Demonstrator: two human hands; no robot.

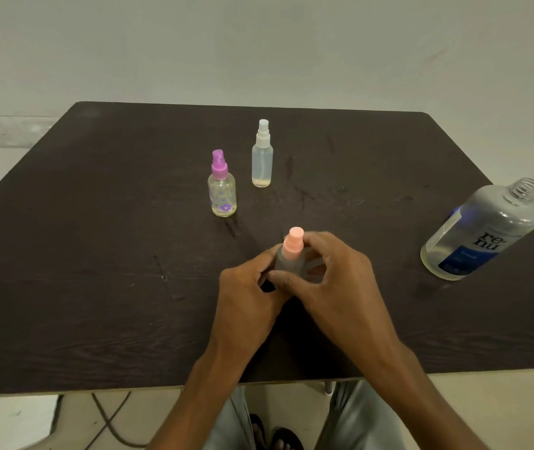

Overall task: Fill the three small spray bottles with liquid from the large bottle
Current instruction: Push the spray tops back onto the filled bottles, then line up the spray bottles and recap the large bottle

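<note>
A small spray bottle with a pink spray top (292, 245) stands on the dark table (96, 254) near the middle front. My left hand (249, 297) grips its clear body from the left. My right hand (334, 274) closes around it from the right, fingers near the top. Behind it stand a flowered bottle with a purple sprayer (222, 186) and a plain bottle with a white sprayer (262, 155), both upright with a little yellowish liquid at the bottom. The large clear bottle (483, 232) with a blue label stands uncapped at the right edge.
A white wall rises behind the table. Cables and a white sheet lie on the floor at the lower left. My legs and sandals show below the table's front edge.
</note>
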